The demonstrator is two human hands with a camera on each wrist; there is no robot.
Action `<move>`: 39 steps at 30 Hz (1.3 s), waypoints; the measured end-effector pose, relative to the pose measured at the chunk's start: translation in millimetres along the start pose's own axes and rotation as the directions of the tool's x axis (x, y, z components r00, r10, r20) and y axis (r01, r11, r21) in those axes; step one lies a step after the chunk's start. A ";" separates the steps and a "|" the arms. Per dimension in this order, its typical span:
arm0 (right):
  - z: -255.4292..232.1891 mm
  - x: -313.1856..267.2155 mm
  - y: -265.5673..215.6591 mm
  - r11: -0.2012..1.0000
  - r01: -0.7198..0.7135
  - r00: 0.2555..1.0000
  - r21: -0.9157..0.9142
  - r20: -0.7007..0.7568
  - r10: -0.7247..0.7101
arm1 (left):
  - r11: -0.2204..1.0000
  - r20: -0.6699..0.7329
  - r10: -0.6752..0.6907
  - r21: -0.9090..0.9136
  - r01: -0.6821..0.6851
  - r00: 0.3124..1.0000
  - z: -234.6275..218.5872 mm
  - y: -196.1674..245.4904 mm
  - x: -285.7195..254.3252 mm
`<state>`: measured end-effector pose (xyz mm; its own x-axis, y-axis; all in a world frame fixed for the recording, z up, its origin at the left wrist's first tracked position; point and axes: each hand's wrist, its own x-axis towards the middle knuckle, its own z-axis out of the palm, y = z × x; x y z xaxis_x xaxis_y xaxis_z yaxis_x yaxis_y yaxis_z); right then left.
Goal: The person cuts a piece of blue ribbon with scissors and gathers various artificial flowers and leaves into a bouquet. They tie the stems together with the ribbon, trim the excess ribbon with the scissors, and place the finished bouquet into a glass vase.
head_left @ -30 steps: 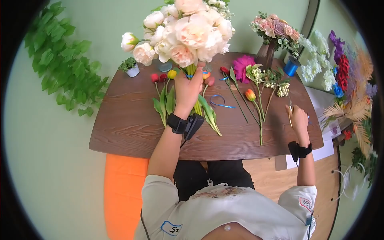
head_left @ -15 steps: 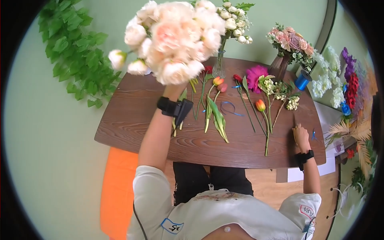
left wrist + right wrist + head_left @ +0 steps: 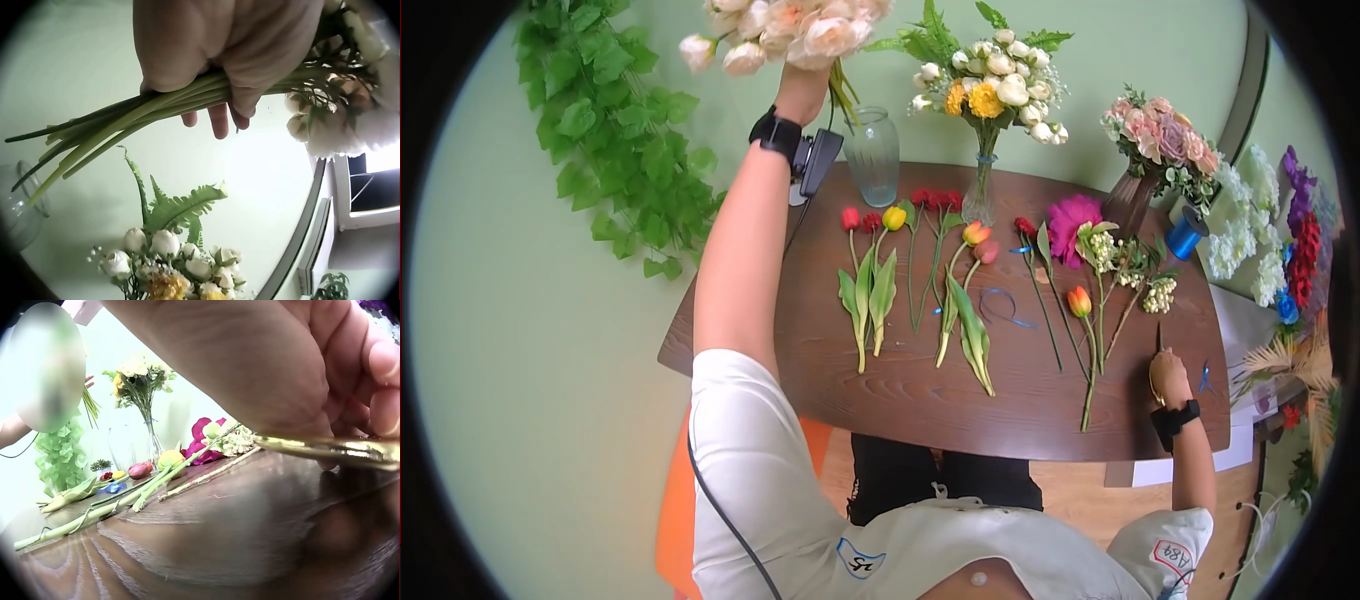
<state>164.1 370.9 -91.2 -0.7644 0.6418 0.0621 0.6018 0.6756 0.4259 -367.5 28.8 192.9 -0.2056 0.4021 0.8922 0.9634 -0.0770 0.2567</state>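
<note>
High at the upper left of the head view, my left hand [image 3: 803,92] grips the stems of a bouquet of pale pink and cream flowers [image 3: 825,35]. The green stems [image 3: 134,115] run through the fist in the left wrist view. Their cut ends come near the mouth of a ribbed glass vase [image 3: 872,165], which stands at the back of the table. Low over the table's right side, my right hand [image 3: 1170,380] has its fingers curled at the gold handle of scissors [image 3: 331,450]. A dark blade points away from that hand.
Tulips [image 3: 870,290], red flowers [image 3: 937,200], a magenta flower [image 3: 1075,230] and white-berry stems [image 3: 1100,250] lie on the table [image 3: 880,400]. Behind them stand a white-and-yellow arrangement [image 3: 990,90] and a pink one [image 3: 1165,145]. A blue ribbon spool [image 3: 1187,235] is at the right.
My left hand has carried the bouquet left and away from over the table's middle, bringing the glass vase into view. My right hand has lowered to the table with the scissors.
</note>
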 end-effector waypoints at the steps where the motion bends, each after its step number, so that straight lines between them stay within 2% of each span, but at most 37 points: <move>1: -5.3 -1.4 -3.8 0.999 -0.045 0.999 0.024 -0.006 0.045 | 0.996 -0.057 -0.051 -0.072 0.047 0.997 3.4 -8.8 11.0; 2: -8.5 -1.7 -4.3 0.998 -0.049 0.999 0.029 -0.014 0.050 | 0.985 -0.110 -0.105 -0.148 0.088 0.988 8.1 -17.1 19.0; 3: -10.5 -3.5 -4.1 0.996 -0.058 0.998 0.071 0.004 0.057 | 0.986 -0.109 -0.097 -0.148 0.081 0.989 10.6 -15.0 25.2; 5: -10.2 -3.8 -2.6 0.991 -0.075 0.997 0.113 0.019 0.074 | 0.897 -0.076 -0.298 -0.364 0.252 0.951 16.1 -11.3 35.9; 6: -7.7 -4.1 -0.8 0.991 -0.061 0.996 0.119 0.066 0.053 | 0.897 -0.075 -0.294 -0.366 0.248 0.953 19.7 -13.9 37.9; 8: -4.5 -4.0 2.6 0.991 -0.031 0.987 0.131 0.162 0.010 | 0.812 -0.053 -0.411 -0.476 0.338 0.910 26.4 -19.2 41.2; 11: -8.8 -5.3 0.9 0.985 -0.039 0.988 0.171 0.154 0.013 | 0.767 -0.071 -0.384 -0.580 0.275 0.921 36.8 -40.1 38.9; 14: 35.3 2.7 6.9 0.972 -0.111 0.988 0.208 0.131 0.085 | 0.704 -0.059 -0.376 -0.668 0.243 0.925 42.8 -45.4 33.8; 15: 33.4 3.9 5.6 0.972 -0.112 0.987 0.208 0.137 0.085 | 0.701 -0.054 -0.379 -0.668 0.248 0.924 44.2 -46.1 31.8; 17: 4.7 9.9 1.7 0.999 -0.022 0.957 0.032 0.290 0.012 | 0.648 -0.029 -0.396 -0.717 0.257 0.918 44.2 -46.4 28.8; 18: -26.2 9.7 -5.8 0.999 -0.019 0.956 0.032 0.294 0.009 | 0.646 -0.026 -0.400 -0.717 0.261 0.916 43.6 -48.0 27.0; 20: -98.4 15.0 -23.8 1.000 0.020 0.980 -0.010 0.198 -0.018 | 0.621 0.040 -0.446 -0.705 0.342 0.894 40.4 -50.9 26.0; 22: -164.0 41.9 -49.2 0.973 0.208 0.976 0.097 0.038 -0.213 | 0.639 0.035 -0.424 -0.697 0.326 0.905 37.3 -53.3 25.6; 23: -217.1 54.8 -74.6 0.915 0.350 0.935 0.203 -0.020 -0.353 | 0.654 0.033 -0.395 -0.691 0.306 0.918 37.2 -54.6 25.6; 24: -268.0 56.6 -106.4 0.756 0.463 0.885 0.463 -0.299 -0.358 | 0.650 0.040 -0.401 -0.692 0.315 0.915 37.6 -54.4 25.8; 25: -292.7 69.8 -133.4 0.523 0.623 0.782 0.582 -0.449 -0.432 | 0.653 0.036 -0.385 -0.695 0.300 0.922 37.4 -53.7 26.8; 26: -317.2 83.8 -159.8 0.390 0.688 0.713 0.611 -0.473 -0.518 | 0.658 0.028 -0.367 -0.698 0.281 0.930 35.6 -52.2 28.0; 27: -333.2 97.5 -188.1 0.196 0.756 0.625 0.624 -0.602 -0.497 | 0.658 0.028 -0.362 -0.700 0.277 0.932 35.6 -46.5 27.6; 28: -341.8 120.1 -217.6 0.164 0.810 0.570 0.563 -0.688 -0.450 | 0.662 0.021 -0.364 -0.698 0.274 0.931 35.1 -44.4 26.3; 29: -367.9 133.0 -238.5 0.242 0.756 0.638 0.608 -0.606 -0.475 | 0.684 0.029 -0.347 -0.676 0.274 0.937 34.0 -43.1 25.2; 30: -371.3 162.1 -267.8 0.186 0.814 0.580 0.550 -0.751 -0.315 | 0.706 0.039 -0.330 -0.653 0.274 0.943 32.9 -41.0 24.5; 32: -393.8 205.9 -307.6 0.263 0.697 0.713 0.667 -0.682 -0.160 | 0.732 0.026 -0.323 -0.627 0.267 0.946 33.5 -34.9 20.7; 33: -398.3 225.3 -321.6 0.257 0.704 0.707 0.662 -0.689 -0.161 | 0.715 0.026 -0.337 -0.643 0.273 0.941 33.6 -31.8 19.2; 35: -405.5 255.9 -346.1 0.329 0.618 0.755 0.714 -0.656 0.006 | 0.708 0.052 -0.370 -0.631 0.317 0.928 30.8 -30.1 15.9; 38: -410.7 280.7 -361.1 0.299 0.646 0.743 0.703 -0.668 -0.037 | 0.680 0.105 -0.400 -0.632 0.371 0.911 34.4 -46.2 11.0; 39: -411.7 285.6 -363.7 0.281 0.665 0.720 0.692 -0.694 0.005 | 0.657 0.117 -0.406 -0.652 0.378 0.906 34.2 -45.8 10.0</move>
<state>-368.4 159.1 143.3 -0.7083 0.2137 0.6728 -0.1787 0.8678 -0.4637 -407.9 67.5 177.4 -0.5573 0.5025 0.6610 0.4429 -0.4935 0.7485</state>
